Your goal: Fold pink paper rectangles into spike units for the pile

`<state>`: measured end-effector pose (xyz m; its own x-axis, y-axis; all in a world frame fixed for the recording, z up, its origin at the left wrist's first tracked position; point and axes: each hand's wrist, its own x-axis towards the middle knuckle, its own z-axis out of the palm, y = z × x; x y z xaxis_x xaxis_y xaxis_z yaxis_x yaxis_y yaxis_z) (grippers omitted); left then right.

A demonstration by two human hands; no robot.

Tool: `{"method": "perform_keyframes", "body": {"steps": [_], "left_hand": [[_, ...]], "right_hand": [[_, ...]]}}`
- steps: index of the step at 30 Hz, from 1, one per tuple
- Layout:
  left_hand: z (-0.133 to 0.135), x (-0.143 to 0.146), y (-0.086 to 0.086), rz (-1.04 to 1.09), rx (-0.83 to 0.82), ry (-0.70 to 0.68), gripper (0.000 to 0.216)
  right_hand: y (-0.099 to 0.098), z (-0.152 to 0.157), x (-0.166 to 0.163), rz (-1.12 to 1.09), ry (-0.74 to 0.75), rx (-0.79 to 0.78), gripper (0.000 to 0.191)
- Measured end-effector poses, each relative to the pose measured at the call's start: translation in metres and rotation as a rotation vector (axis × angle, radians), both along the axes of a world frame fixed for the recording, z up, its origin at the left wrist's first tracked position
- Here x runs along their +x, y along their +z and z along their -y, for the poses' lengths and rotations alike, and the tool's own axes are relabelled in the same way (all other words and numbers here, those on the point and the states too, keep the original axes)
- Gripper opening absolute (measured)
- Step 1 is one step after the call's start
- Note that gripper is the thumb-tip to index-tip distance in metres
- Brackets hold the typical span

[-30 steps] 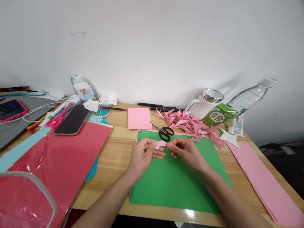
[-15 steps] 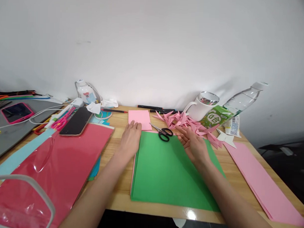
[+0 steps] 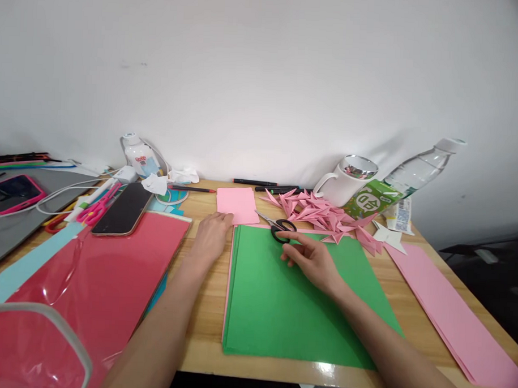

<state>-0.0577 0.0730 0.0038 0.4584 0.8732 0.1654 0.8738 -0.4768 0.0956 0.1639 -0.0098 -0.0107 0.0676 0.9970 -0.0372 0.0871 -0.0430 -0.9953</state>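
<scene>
A stack of pink square paper lies near the back of the table. My left hand rests palm down at its lower left corner, fingertips against the paper's edge; it does not seem to grip anything. To the right, scissors with black handles lie partly on a stack of large green paper sheets. Over the handles reaches my right hand, its index finger stretched out and thumb apart, with nothing held. Pink folded paper pieces are heaped behind that hand.
A white mug, a green carton and a tilted clear bottle stand at the back right. Long pink strips lie at right. On the left are red paper, a phone and pink scissors.
My right hand has moved left from beside the pink folded pieces to over the scissors' handles. The left hand has drawn back from atop the pink squares to their corner.
</scene>
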Motion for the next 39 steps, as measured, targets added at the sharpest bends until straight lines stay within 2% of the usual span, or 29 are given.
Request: {"method": "perform_keyframes", "body": {"steps": [3, 8, 16, 18, 20, 22, 24, 26, 28, 30, 32, 35, 37, 39], "left_hand": [[-0.001, -0.003, -0.004, 0.011, 0.01, -0.004, 0.028], [-0.004, -0.007, -0.01, 0.183, 0.027, 0.092, 0.031], [-0.011, -0.008, -0.015, 0.879, -0.063, 0.355, 0.005], [-0.013, -0.009, -0.013, 1.078, -0.095, 0.412, 0.008], [-0.013, -0.008, -0.01, 1.285, -0.036, 0.45, 0.01], [-0.01, -0.006, -0.005, 1.423, 0.094, 0.4, 0.01], [-0.004, 0.0, -0.002, 1.424, 0.137, 0.175, 0.006], [0.004, 0.008, -0.001, 1.31, 0.076, -0.09, 0.006], [0.011, 0.016, -0.004, 1.179, 0.02, -0.269, 0.011], [0.017, 0.022, -0.009, 1.043, -0.008, -0.437, 0.014], [0.02, 0.025, -0.012, 0.957, -0.014, -0.54, 0.016], [0.022, 0.027, -0.013, 0.921, -0.008, -0.555, 0.023], [0.022, 0.026, -0.011, 0.978, -0.031, -0.429, 0.028], [0.021, 0.025, -0.007, 1.114, -0.145, -0.219, 0.032]], "right_hand": [[-0.005, 0.003, -0.004, 0.17, 0.059, 0.036, 0.035], [-0.008, 0.003, -0.004, 0.142, 0.069, -0.053, 0.054], [-0.006, 0.004, -0.005, 0.113, 0.047, -0.07, 0.061], [-0.006, 0.004, -0.005, 0.097, 0.046, -0.069, 0.061], [-0.006, 0.005, -0.006, 0.078, 0.028, -0.05, 0.058], [-0.004, 0.004, -0.006, 0.039, -0.007, -0.028, 0.053], [-0.001, 0.002, -0.005, -0.069, -0.033, -0.026, 0.051], [0.003, 0.0, -0.003, -0.229, -0.023, -0.042, 0.062], [0.005, -0.002, -0.001, -0.358, 0.0, -0.051, 0.071], [0.006, -0.003, 0.001, -0.399, -0.003, -0.048, 0.069], [0.006, -0.002, 0.001, -0.369, -0.045, -0.065, 0.057], [0.005, -0.001, 0.002, -0.31, -0.107, -0.109, 0.042], [0.005, 0.0, 0.002, -0.3, -0.111, -0.124, 0.038], [0.006, 0.001, 0.002, -0.276, -0.083, -0.134, 0.036]]}}
